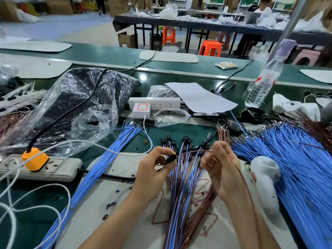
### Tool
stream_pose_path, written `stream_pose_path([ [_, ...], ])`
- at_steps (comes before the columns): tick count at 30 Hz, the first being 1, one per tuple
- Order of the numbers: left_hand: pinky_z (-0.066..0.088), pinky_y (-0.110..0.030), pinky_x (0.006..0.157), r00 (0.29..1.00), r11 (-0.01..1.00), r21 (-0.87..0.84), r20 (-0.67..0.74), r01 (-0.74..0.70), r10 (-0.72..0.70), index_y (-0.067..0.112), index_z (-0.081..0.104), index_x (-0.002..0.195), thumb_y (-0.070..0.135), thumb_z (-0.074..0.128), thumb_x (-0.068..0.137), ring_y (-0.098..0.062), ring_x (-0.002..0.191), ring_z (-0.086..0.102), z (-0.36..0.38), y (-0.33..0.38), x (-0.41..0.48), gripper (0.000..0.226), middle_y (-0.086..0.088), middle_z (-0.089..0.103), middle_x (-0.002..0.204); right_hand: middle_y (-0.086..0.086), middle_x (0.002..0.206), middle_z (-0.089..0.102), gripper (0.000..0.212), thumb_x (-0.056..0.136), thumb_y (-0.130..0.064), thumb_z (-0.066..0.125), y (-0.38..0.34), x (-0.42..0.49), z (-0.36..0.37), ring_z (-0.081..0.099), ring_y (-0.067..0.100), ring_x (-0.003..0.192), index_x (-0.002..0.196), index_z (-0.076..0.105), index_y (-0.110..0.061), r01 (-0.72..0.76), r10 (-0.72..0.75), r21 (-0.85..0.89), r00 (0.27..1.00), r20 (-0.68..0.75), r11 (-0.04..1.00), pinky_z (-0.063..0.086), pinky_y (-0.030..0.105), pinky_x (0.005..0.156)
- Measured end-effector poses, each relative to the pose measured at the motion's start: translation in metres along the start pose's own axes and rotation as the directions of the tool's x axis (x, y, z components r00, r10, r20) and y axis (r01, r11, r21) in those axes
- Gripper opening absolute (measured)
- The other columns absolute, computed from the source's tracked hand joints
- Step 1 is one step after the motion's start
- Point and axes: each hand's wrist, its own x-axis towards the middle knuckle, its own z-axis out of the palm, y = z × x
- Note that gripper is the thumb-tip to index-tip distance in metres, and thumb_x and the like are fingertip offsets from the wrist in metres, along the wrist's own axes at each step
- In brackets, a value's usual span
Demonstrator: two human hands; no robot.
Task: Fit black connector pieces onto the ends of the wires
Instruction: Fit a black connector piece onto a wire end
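My left hand (154,168) pinches a black connector piece (171,158) between thumb and fingertips. My right hand (221,169) pinches a thin brown wire (193,151) whose end reaches the connector. Below and between both hands lies a bundle of blue and brown wires (181,191); its far ends carry several fitted black connectors (185,141). A loose sheaf of blue wires (100,169) lies at the left. A large fan of blue wires (294,159) lies at the right. Bare brown wire ends (222,132) show just beyond my right hand.
A plastic bag of black parts (80,105) sits at the back left. A power strip with an orange plug (36,164) lies left; a white strip (154,103) sits centre. A water bottle (262,83), a white tool (265,180), tape roll (235,125) and paper (199,97) are right.
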Motion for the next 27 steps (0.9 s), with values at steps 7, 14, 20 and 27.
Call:
stream_pose_path([
  [7,0.038,-0.022,0.060,0.992,0.955,-0.269,0.067,0.125,-0.110,0.017,0.059,0.091,0.014,0.074,0.073,-0.011,0.062,0.044,0.001,0.000,-0.001,0.024,0.000,0.049,0.070,0.004,0.100,0.071,0.040,0.071,-0.025,0.069,0.005,-0.001,0.004,0.069,0.018,0.081,0.111,0.066,-0.017,-0.045,0.075,-0.417,0.996,0.055,0.908,0.057,0.025,0.071],
  [14,0.038,-0.014,0.056,0.991,0.931,-0.341,0.062,0.129,-0.115,0.015,0.053,0.088,0.015,0.079,0.072,-0.003,0.057,0.042,0.000,-0.003,0.001,0.030,0.011,0.048,0.063,0.001,0.064,0.066,0.017,0.077,-0.024,0.073,0.018,-0.010,0.022,0.059,0.009,0.059,0.084,0.069,-0.009,0.061,0.086,-0.666,0.979,0.186,0.744,0.048,0.020,0.054],
  [20,0.049,-0.019,0.060,0.944,0.663,-0.687,0.110,0.299,-0.311,0.022,0.065,0.081,0.014,0.078,0.067,-0.011,0.062,0.055,-0.001,-0.004,0.006,0.020,-0.002,0.057,0.071,-0.004,0.052,0.054,0.019,0.081,-0.002,0.071,0.005,-0.012,0.018,0.043,0.003,0.041,0.068,0.064,-0.013,-0.124,0.393,-0.649,0.874,0.287,0.750,0.033,0.013,0.041],
  [27,0.054,-0.021,0.061,0.843,0.252,-0.903,0.183,0.347,-0.506,0.004,0.072,0.097,0.011,0.058,0.077,-0.010,0.061,0.059,-0.013,-0.007,0.018,0.025,-0.004,0.059,0.071,-0.008,0.058,0.061,0.008,0.076,-0.020,0.068,-0.003,-0.019,0.016,0.048,0.001,0.043,0.070,0.066,-0.024,-0.257,0.711,-0.684,0.449,0.541,0.683,0.034,0.010,0.041],
])
